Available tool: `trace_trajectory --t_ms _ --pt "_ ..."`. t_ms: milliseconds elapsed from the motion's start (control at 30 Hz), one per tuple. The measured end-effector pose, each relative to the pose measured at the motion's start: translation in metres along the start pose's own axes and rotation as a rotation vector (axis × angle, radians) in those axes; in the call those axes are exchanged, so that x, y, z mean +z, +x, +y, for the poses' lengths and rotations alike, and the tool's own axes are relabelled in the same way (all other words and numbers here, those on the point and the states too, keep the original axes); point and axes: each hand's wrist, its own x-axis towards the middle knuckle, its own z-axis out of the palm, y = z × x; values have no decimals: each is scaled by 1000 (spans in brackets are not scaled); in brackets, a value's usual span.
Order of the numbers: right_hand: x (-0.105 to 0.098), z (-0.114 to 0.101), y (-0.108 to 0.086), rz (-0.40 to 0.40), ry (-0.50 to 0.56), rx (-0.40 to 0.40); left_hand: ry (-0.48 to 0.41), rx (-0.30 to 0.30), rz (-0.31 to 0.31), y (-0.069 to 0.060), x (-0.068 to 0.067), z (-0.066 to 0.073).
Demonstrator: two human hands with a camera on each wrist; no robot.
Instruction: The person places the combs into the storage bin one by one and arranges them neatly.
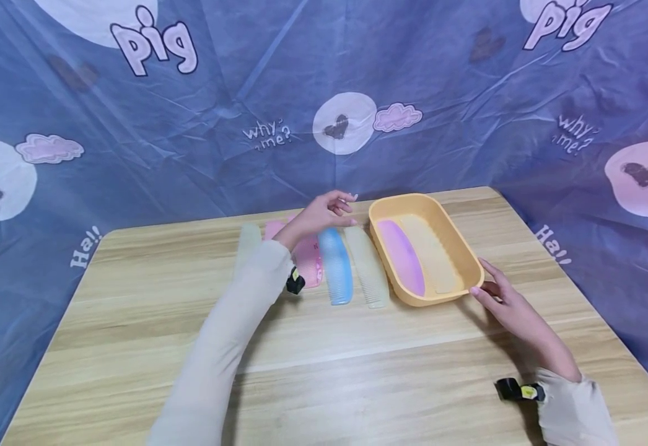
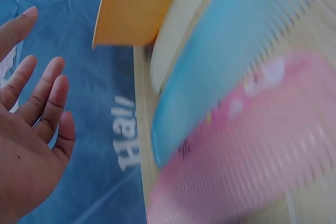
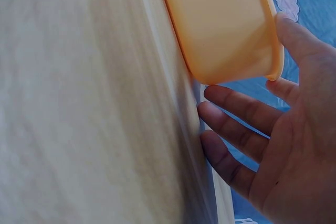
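Observation:
My left hand (image 1: 324,214) is in the air over the far ends of a row of combs, with nothing in its fingers. Below and beside it lie a blue comb (image 1: 336,266), a pale translucent comb (image 1: 368,269) and a pink comb with a printed spine (image 2: 247,145). At the near right corner of an orange-yellow plastic bin (image 1: 469,260), my right hand (image 1: 502,297) holds the rim between thumb and index finger. Its other fingers (image 3: 236,106) stay loose below the corner. Inside the bin lie a purple comb (image 1: 404,257) and a pale comb (image 1: 430,248).
A pale green comb (image 1: 248,241) and another pink comb (image 1: 272,229) lie at the row's left end, partly behind the left arm. The wooden table (image 1: 324,384) meets a blue printed cloth (image 1: 218,124) at its back and sides.

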Motion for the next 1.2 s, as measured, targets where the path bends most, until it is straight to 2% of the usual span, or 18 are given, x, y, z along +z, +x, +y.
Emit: trace_trajectory --t_ms 200,367,567,733,1000,1200 --pt "1 -1 0 12 -4 -7 0 -33 53 -8 -22 -13" --pt "2 -2 0 18 2 -10 7 -49 75 -14 -41 -22" --pt "3 -4 1 23 2 -9 43 -96 96 -24 -64 -35" --pt "4 -3 2 23 8 -8 67 -141 114 -35 -82 -47" --pt "6 -4 3 22 15 -13 49 -206 193 -55 -112 -69" --pt "7 -4 4 27 9 -18 55 -231 223 -68 -132 -88"
